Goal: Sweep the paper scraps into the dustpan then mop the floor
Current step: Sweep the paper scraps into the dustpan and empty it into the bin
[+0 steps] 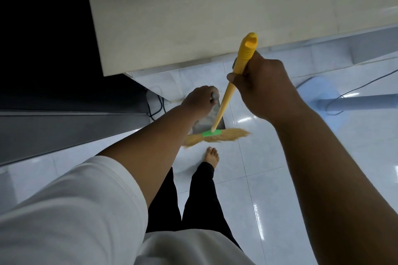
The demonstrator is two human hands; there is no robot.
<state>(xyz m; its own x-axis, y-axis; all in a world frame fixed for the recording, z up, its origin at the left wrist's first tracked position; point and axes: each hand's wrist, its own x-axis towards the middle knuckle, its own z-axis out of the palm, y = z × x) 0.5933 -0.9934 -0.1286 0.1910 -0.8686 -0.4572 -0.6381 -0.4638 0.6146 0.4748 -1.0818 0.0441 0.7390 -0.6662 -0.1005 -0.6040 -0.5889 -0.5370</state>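
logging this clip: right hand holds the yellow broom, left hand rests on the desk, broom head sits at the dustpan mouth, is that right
Not quite. The head view shows the left hand gripping the dustpan by its handle. The rest stands: the right hand holds the yellow broom, and the broom head sits at the dustpan mouth.

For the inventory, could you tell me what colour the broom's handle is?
Yellow broom handle, head view.

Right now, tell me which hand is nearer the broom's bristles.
Left. The left hand grips the dustpan by its handle low down, just beyond the bristles; the right hand grips the broom handle near its top end, far up the stick from them.
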